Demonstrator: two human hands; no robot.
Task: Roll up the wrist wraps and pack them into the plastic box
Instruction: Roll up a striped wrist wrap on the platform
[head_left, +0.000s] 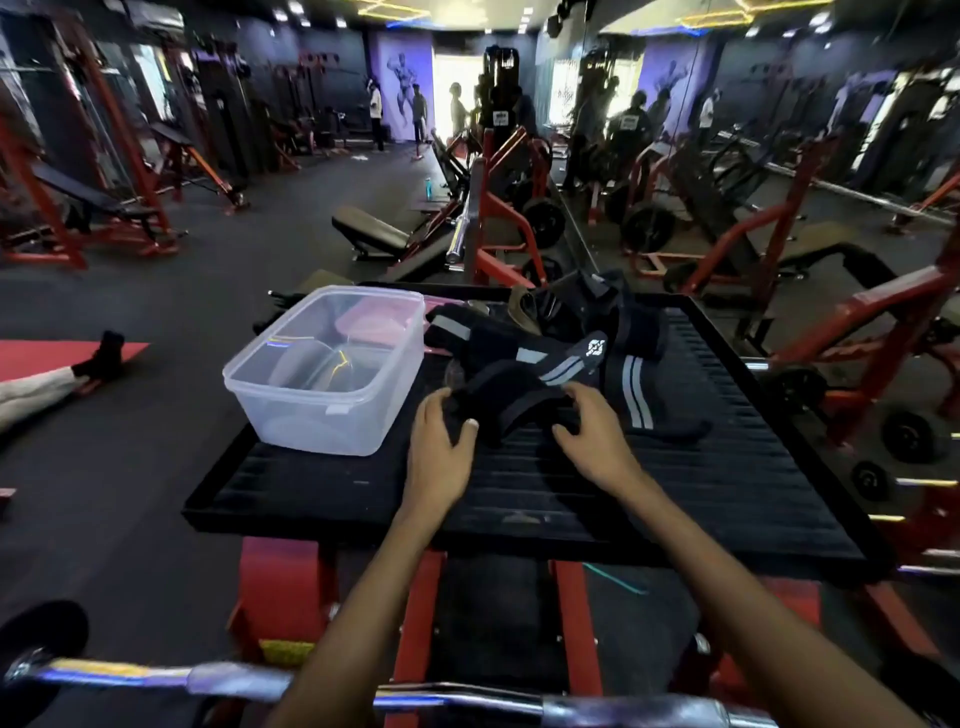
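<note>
A heap of black wrist wraps (566, 343) with grey stripes lies across the black ribbed platform (519, 493). Its nearest wrap (511, 392) is pinched at both ends. My left hand (441, 441) grips the wrap's left end, which looks partly rolled. My right hand (592, 431) holds the strap on its right side, fingers curled over it. A clear plastic box (327, 369) stands open on the platform's left part, with no wraps in it. A pink lid (371, 319) shows through its far wall.
The platform sits on a red machine frame (280, 587). A chrome barbell (311, 686) crosses the bottom of the view. Someone's leg lies on a red mat (62, 358) at the left. Red gym machines and benches fill the room beyond, with mirrors at the right.
</note>
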